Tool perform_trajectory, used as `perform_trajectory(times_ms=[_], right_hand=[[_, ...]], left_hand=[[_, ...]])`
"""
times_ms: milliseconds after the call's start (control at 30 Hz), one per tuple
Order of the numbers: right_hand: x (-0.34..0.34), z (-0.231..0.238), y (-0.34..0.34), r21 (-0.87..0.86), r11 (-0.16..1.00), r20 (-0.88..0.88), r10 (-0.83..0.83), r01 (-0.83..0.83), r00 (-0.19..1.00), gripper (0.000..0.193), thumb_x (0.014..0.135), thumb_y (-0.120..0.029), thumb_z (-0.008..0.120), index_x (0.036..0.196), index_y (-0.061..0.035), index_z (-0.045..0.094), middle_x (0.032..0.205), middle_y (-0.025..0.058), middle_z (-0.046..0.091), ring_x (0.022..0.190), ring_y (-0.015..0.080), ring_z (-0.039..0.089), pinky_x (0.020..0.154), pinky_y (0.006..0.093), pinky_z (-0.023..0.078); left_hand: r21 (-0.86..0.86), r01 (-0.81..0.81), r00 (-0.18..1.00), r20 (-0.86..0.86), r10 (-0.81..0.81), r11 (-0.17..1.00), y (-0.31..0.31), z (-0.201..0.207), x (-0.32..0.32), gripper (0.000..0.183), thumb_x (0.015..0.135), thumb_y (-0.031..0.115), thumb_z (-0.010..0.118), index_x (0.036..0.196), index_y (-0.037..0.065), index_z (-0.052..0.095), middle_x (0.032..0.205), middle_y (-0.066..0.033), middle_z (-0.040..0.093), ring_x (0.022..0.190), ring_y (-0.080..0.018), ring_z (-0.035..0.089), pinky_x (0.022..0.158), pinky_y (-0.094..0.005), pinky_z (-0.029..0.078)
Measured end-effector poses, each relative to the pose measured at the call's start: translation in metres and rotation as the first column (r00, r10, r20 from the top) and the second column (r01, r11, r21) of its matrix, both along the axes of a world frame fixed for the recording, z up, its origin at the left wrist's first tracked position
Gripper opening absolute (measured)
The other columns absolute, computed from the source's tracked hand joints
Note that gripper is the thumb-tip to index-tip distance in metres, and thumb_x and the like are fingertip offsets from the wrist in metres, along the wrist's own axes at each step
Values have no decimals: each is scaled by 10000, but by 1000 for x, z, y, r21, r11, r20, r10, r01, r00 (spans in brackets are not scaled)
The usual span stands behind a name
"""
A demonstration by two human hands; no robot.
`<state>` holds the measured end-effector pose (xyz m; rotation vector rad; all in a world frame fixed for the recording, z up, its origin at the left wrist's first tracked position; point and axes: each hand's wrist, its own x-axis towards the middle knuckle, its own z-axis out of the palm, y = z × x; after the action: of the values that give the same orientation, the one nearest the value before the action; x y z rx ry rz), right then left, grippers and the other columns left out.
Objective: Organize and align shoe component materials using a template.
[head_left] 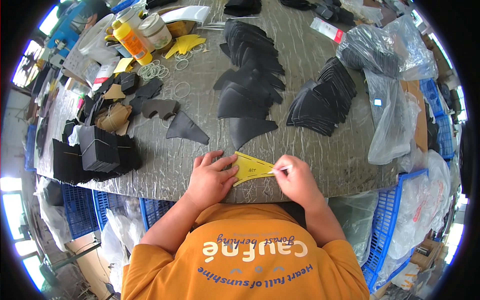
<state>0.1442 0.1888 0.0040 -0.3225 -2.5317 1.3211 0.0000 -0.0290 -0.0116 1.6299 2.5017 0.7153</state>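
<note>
A yellow template [248, 170] with dashed slots lies flat near the table's front edge, wide at its left end and narrowing to the right. My left hand [211, 179] rests on its wide end, fingers spread and pressing down. Whatever lies beneath the template is hidden. My right hand [299, 184] is closed around a slim white pen [283, 169], whose tip touches the template's narrow end. Just beyond the template is a black cut piece [251, 131], at the near end of a long fanned row of black pieces [245, 97]. Another black piece [187, 128] lies alone to the left.
A second fanned stack of black pieces [320, 100] sits to the right, near clear plastic bags [390, 47]. Tied black bundles [98, 150] stand at left. A yellow bottle [132, 42], a jar [155, 32] and rubber bands [153, 70] are at back left. Blue crates [382, 225] stand below the edge.
</note>
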Motion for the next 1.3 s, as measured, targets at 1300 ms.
perform_trajectory(times_ms=[1300], right_hand=[[-22,29,83,27,915,89,-403,402,911,90,877,-36,688,942,-8,632,825,140,705,759,223,691,702,351,525]], left_hand=[[75,-58,998,16,57,996,30,-5,-14,411,834,120,713,1227,23,639,1413,-137,554,1326,-356,489,1062,-479,412]])
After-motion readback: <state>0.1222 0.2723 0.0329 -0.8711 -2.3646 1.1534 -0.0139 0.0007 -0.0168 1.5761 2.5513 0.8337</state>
